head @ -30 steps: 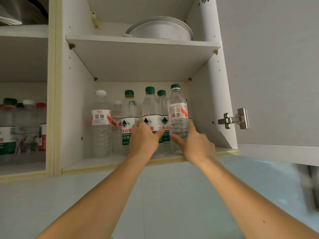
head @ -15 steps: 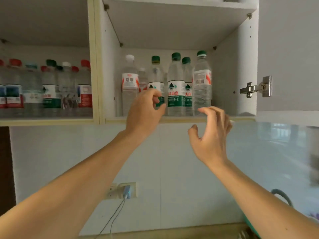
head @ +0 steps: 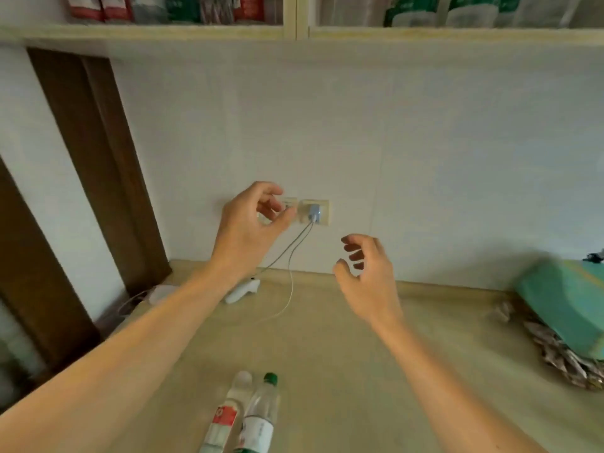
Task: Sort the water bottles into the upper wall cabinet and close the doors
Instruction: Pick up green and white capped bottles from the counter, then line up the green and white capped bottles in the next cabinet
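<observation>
Two water bottles stand on the beige counter near the bottom edge: a white-capped bottle [head: 225, 416] with a red label and, touching its right side, a green-capped bottle [head: 261, 416] with a white label. My left hand [head: 250, 223] hovers in front of the wall, fingers loosely curled, holding nothing. My right hand [head: 369, 279] floats lower and to the right, fingers apart and empty. Along the top edge runs the upper cabinet's bottom shelf [head: 163, 31], with the lower parts of several bottles [head: 183, 8] showing above it.
A wall socket [head: 315, 212] holds a charger whose cables trail down to the counter [head: 343, 371]. A white device [head: 242, 291] lies by the wall. A teal box [head: 568, 305] and crumpled wrappers sit at the right. A dark wooden frame [head: 98, 178] stands at the left.
The view has dropped from the cabinet shelf to the counter. Both hands have let go of the shelved bottles and come down empty in front of the wall.
</observation>
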